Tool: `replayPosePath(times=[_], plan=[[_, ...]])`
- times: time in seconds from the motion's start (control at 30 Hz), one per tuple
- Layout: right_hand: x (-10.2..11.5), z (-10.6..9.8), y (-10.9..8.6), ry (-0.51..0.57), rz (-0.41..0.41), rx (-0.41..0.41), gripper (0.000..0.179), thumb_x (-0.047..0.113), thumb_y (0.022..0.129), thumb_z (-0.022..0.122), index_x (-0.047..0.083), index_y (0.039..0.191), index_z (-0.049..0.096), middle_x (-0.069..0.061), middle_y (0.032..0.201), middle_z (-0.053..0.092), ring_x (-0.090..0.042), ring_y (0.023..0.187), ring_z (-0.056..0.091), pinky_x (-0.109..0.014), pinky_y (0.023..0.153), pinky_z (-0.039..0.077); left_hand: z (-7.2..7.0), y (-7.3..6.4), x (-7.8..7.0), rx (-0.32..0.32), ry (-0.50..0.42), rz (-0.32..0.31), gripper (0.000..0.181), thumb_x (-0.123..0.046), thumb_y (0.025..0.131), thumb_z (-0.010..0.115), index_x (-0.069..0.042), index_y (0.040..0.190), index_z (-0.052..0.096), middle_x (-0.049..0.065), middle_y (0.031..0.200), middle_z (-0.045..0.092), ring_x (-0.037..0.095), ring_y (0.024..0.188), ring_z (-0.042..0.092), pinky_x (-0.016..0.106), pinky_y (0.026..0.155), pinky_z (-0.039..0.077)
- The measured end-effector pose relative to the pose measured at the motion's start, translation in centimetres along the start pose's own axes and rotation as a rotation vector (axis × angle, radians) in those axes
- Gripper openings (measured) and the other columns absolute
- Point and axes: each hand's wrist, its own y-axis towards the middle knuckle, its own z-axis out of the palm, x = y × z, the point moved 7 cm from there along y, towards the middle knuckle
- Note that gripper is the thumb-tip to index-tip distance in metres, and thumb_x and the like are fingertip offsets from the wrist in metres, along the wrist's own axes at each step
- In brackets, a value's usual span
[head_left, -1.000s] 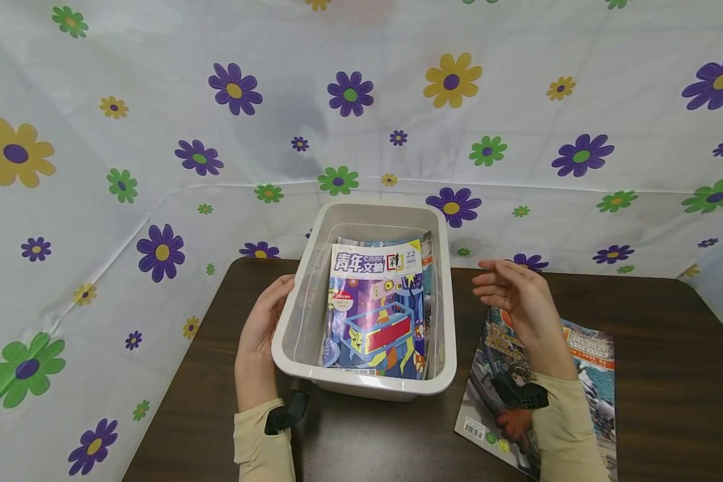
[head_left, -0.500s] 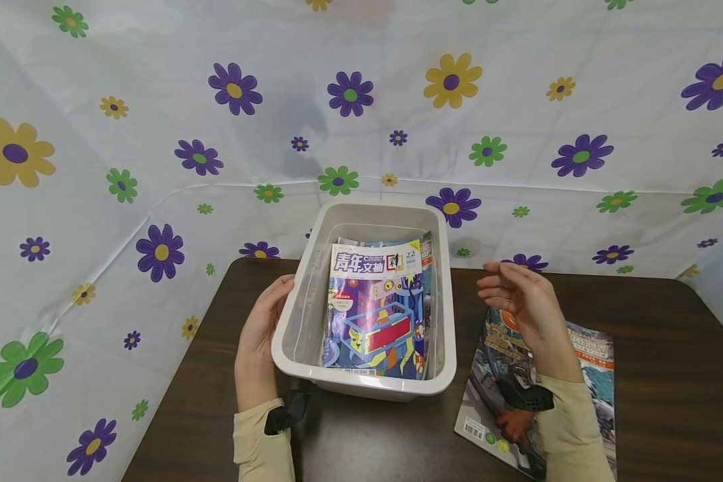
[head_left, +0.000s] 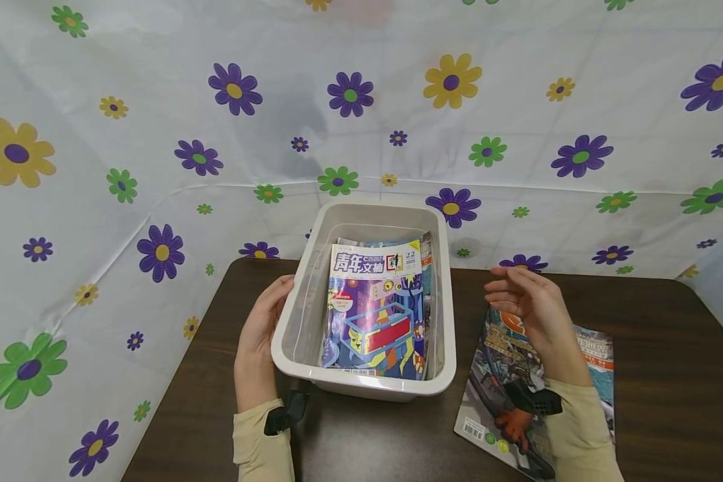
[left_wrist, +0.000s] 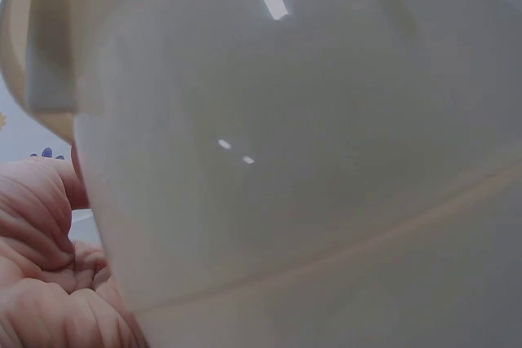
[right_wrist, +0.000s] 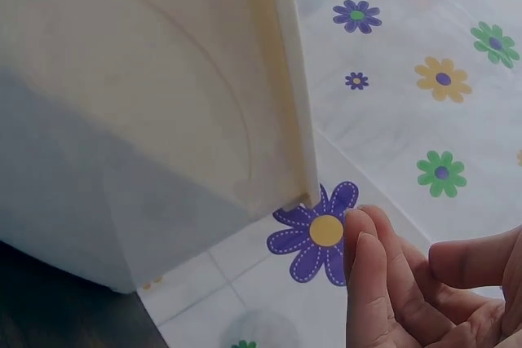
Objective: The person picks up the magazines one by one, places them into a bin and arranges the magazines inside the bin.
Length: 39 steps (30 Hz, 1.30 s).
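A pale plastic bin (head_left: 286,348) stands on the table in the head view, holding a small stack of magazines. On top lies a magazine (head_left: 373,321) with a white title band and a purple cover; edges of others show behind it. My left hand (head_left: 262,328) is at the bin's left side, fingertips at the rim; in the left wrist view the bin wall hides part of that hand (left_wrist: 49,266). My right hand (head_left: 533,308) hovers to the right, apart from the bin, with loosely bent fingers and nothing held. The right wrist view shows these bare fingers (right_wrist: 371,283) beyond the bin's edge (right_wrist: 294,120).
Under my right forearm, a dark-covered magazine (head_left: 488,402) lies beside or over another magazine (head_left: 599,355) on the brown table (head_left: 657,388). A white flower-printed sheet (head_left: 373,154) rises behind the table and along its left side.
My right hand has drifted slightly right, farther from the bin, uncovering a little more of the dark-covered magazine. The left hand and the bin have stayed in place.
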Motion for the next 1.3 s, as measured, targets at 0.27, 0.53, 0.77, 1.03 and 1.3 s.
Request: replayPosePath(times=[0.27,0.53,0.77,1.03,1.3], plan=[[-0.4,-0.8,-0.3,-0.038,0.028,0.0,0.027,0.015,0.11,0.052,0.009,0.104,0.078,-0.007,0.09,0.078,-0.018,0.076,0.077,-0.028,0.07,0.063,-0.1,0.0,0.0,-0.014,0.004,0.0,0.027,-0.007,0.111,0.041,-0.005,0.106,0.067,0.009,0.097,0.074,0.017,0.085,0.076,0.026,0.075,0.062],[-0.9,-1.7,-0.5,-0.093,0.033,-0.006,0.027,0.016,0.11,0.052,0.013,0.105,0.078,-0.005,0.091,0.079,-0.017,0.077,0.077,-0.026,0.069,0.063,-0.1,-0.1,-0.1,-0.02,0.026,0.005,0.026,-0.007,0.111,0.041,-0.005,0.106,0.067,0.008,0.096,0.074,0.016,0.084,0.076,0.025,0.075,0.062],[-1.5,-2.5,-0.7,-0.155,0.065,-0.013,0.027,0.017,0.111,0.051,0.015,0.106,0.078,-0.004,0.093,0.079,-0.016,0.078,0.076,-0.025,0.066,0.062,0.0,-0.1,-0.1,-0.01,0.02,0.005,0.026,-0.007,0.111,0.041,-0.005,0.106,0.066,0.009,0.096,0.074,0.016,0.084,0.075,0.025,0.074,0.062],[-2.4,-4.3,-0.8,-0.232,0.143,-0.006,0.024,0.022,0.111,0.051,0.02,0.11,0.075,-0.003,0.097,0.079,-0.016,0.08,0.076,-0.028,0.07,0.063,0.0,0.0,0.0,-0.001,0.016,0.002,0.027,-0.007,0.111,0.04,-0.005,0.106,0.067,0.009,0.095,0.074,0.016,0.083,0.075,0.025,0.073,0.062],[-3.2,-6.4,-0.6,-0.523,0.252,0.012,0.04,0.034,0.112,0.047,0.005,0.138,0.057,0.002,0.103,0.077,-0.018,0.088,0.077,-0.033,0.077,0.064,0.1,0.0,0.0,0.009,0.0,-0.003,0.028,-0.007,0.111,0.039,-0.004,0.107,0.066,0.009,0.095,0.074,0.017,0.083,0.076,0.025,0.073,0.062]])
